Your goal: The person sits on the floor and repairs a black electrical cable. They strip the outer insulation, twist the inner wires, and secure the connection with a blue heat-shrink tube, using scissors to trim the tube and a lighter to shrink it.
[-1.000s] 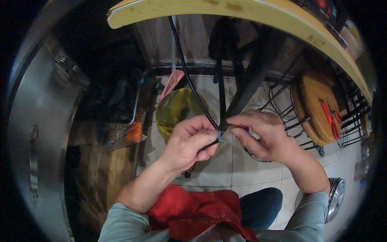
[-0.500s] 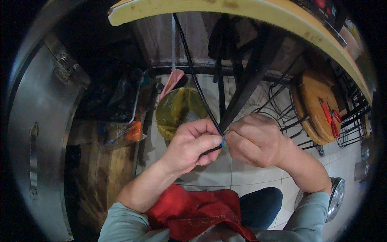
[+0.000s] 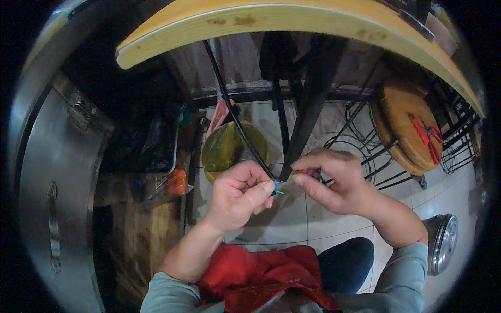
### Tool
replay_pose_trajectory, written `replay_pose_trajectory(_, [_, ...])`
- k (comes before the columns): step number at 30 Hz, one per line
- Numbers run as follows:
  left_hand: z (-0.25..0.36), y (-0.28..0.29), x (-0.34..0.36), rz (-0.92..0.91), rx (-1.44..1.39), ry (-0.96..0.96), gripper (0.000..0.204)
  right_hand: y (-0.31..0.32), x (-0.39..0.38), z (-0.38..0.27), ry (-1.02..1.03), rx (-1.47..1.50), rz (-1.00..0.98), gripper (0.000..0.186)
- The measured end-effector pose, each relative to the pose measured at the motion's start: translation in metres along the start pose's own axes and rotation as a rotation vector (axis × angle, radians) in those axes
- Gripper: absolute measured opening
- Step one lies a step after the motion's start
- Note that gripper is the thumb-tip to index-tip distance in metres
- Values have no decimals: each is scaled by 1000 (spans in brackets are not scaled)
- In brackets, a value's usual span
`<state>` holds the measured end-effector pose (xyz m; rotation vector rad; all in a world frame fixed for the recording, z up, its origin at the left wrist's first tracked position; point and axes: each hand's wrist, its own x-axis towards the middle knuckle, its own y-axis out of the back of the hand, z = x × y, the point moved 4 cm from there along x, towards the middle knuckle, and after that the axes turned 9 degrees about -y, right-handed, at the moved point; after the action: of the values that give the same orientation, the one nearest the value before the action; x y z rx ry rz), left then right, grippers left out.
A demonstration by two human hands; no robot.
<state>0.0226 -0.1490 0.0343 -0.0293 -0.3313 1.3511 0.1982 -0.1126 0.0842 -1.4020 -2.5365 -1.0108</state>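
A black electrical cable (image 3: 229,104) hangs down from under the table and ends in my left hand (image 3: 240,195). My left thumb and fingers are closed on it near its cut end. Thin blue and green-yellow inner wires (image 3: 277,188) poke out past the thumb tip. Just right of these wires is my right hand (image 3: 334,180), its thumb and forefinger slightly apart, with nothing visible between them. The other right fingers are curled and partly hidden.
A wooden tabletop edge (image 3: 240,23) arches above my hands. Below stands a bin lined with a yellow bag (image 3: 235,148), beside a pink dustpan (image 3: 220,116). Red-handled pliers and a screwdriver (image 3: 430,138) lie on a wooden stool (image 3: 402,125). A steel cabinet (image 3: 57,198) is at left.
My right hand has drawn back from the cable end and its thumb and forefinger have parted. My left hand, still holding the cable, has shifted slightly left. The tabletop shows lower in view.
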Motion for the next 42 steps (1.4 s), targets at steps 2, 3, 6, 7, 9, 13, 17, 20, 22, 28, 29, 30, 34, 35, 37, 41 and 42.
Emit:
replay_pose_trajectory(2, [-2,-3,2,-14,-50,14,10,-1,-4,-1,409,-317,129,22])
replay_pose_trajectory(3, [-2,-5,3,-18,-70,23,11,-4,-7,1,543,-386,131,31])
replay_pose_trajectory(6, [-4,-7,3,-23,-96,48,11,-9,-5,0,627,-481,129,38])
replay_pose_trajectory(7, [-4,-8,3,-29,-100,54,11,-9,-5,-1,645,-494,116,39])
replay_pose_trajectory(9, [-3,-9,3,-35,-145,103,11,-7,-6,-3,684,-521,89,40])
replay_pose_trajectory(13, [-7,-10,3,-20,-219,160,10,-12,-2,-7,640,-529,72,29])
replay_pose_trajectory(17, [-2,-10,3,26,340,-323,6,-14,6,3,-101,-6,-95,9])
replay_pose_trajectory(20, [11,-10,8,-69,708,-623,6,-27,5,25,-792,578,-272,13])
replay_pose_trajectory(22, [12,-4,9,-73,806,-670,7,-36,10,40,-989,821,-390,12])
replay_pose_trajectory(28, [1,8,4,59,125,-96,4,-6,6,14,-51,23,-80,18])
replay_pose_trajectory(29, [-1,9,4,69,62,-36,5,-3,3,9,130,-183,-15,21])
replay_pose_trajectory(30, [-1,8,4,67,55,-21,5,-3,0,4,311,-389,51,24])
replay_pose_trajectory(34, [2,1,4,51,59,36,5,-12,-5,-6,592,-509,128,36])
replay_pose_trajectory(35, [3,-1,4,46,67,48,5,-12,-5,-7,614,-524,127,37])
replay_pose_trajectory(37, [2,-3,4,37,13,69,6,-13,-4,-8,658,-550,125,37])
replay_pose_trajectory(41, [4,-7,2,28,-43,122,8,-12,-3,-9,708,-609,113,34])
replay_pose_trajectory(42, [3,-7,2,41,-62,142,9,-12,-3,-9,718,-623,131,34])
